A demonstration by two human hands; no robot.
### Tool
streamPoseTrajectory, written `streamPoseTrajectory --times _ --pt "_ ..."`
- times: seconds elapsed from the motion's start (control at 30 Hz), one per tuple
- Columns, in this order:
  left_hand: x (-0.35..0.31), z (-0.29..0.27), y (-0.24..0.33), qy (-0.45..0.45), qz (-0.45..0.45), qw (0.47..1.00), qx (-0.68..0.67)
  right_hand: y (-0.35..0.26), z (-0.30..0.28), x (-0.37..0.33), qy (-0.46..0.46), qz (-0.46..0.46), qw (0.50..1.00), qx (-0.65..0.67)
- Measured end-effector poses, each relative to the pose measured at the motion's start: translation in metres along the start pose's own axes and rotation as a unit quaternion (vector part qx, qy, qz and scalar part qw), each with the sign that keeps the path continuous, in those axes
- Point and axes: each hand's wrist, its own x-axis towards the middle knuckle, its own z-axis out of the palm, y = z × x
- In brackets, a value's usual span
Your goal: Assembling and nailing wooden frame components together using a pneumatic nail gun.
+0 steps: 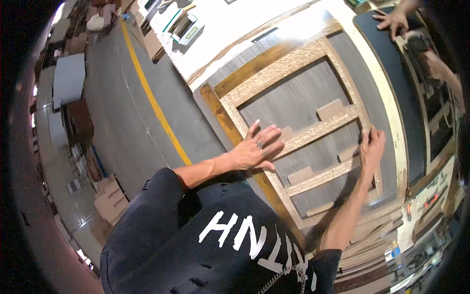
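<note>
A frame of particleboard strips [279, 79] lies on a grey wood-grain panel [293, 95], with crossbars dividing its inside. Fingers spread, my left hand [257, 148] rests over the frame's near-left side, at the end of a crossbar. My right hand [373, 152] is at the right side strip, thumb and fingers closed about it; part of that grip is hidden. Small light-brown pieces [331, 110] sit against the crossbars, and one is partly covered by my left fingers. A darker brown wooden strip [223, 117] runs along the frame's left edge.
To the right, another person's hands [394, 22] work with a dark power tool [418, 44] over a black panel [391, 54]. Stacked wooden strips [367, 235] lie at the lower right. An open box [186, 29] stands at the back. A yellow line [152, 98] crosses the floor.
</note>
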Motion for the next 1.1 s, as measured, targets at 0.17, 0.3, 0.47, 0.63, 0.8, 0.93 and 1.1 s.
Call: streamPoseTrajectory --times 0.17,0.3,0.47,0.63,0.8,0.93,1.1 --pt "0.147 -0.029 0.023 0.139 0.13 0.982 -0.014 0.006 -0.003 -0.003 -0.003 0.025 1.0 -0.018" --pt "0.277 -0.01 0.036 0.171 0.148 0.972 0.063 0.005 0.0 -0.001 -0.048 0.062 0.997 0.023" --pt "0.3 0.031 0.04 0.085 0.143 0.985 -0.049 0.02 -0.011 -0.013 -0.064 0.102 0.992 0.035" --pt "0.297 0.018 0.035 0.04 0.119 0.989 -0.077 -0.02 -0.007 -0.078 0.063 0.142 0.976 -0.154" --pt "0.296 0.012 0.032 -0.018 0.112 0.989 -0.094 -0.068 0.004 -0.253 -0.03 0.585 0.802 -0.112" --pt "0.285 0.007 0.037 0.001 0.119 0.991 -0.065 -0.047 0.001 -0.323 -0.061 0.611 0.789 0.007" --pt "0.279 0.026 0.026 0.031 0.08 0.996 -0.031 -0.064 0.02 -0.301 -0.097 0.669 0.737 -0.009"
